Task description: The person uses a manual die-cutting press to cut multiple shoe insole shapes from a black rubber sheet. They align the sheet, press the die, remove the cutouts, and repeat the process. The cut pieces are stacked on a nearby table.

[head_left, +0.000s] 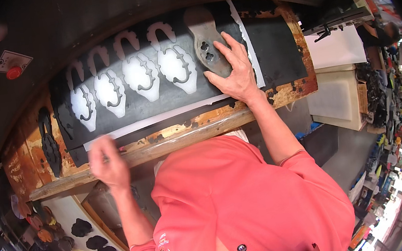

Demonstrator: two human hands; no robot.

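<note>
A black sheet (276, 50) lies over a white layer on a worn wooden board (196, 128). Several sole-shaped holes (142, 76) are cut out of the sheet in a row, showing white beneath. My right hand (233, 69) rests flat on the sheet, fingers spread, touching a grey sole-shaped metal cutting die (205, 38) that lies at the right end of the row. My left hand (107, 162) is blurred at the board's near edge, fingers curled; whether it holds anything cannot be told.
A black cut sole piece (48, 140) lies on the board's left end. A red button (13, 72) sits on the dark machine head above. White foam blocks (339, 95) stand to the right. Black cut pieces (95, 241) lie low on the left.
</note>
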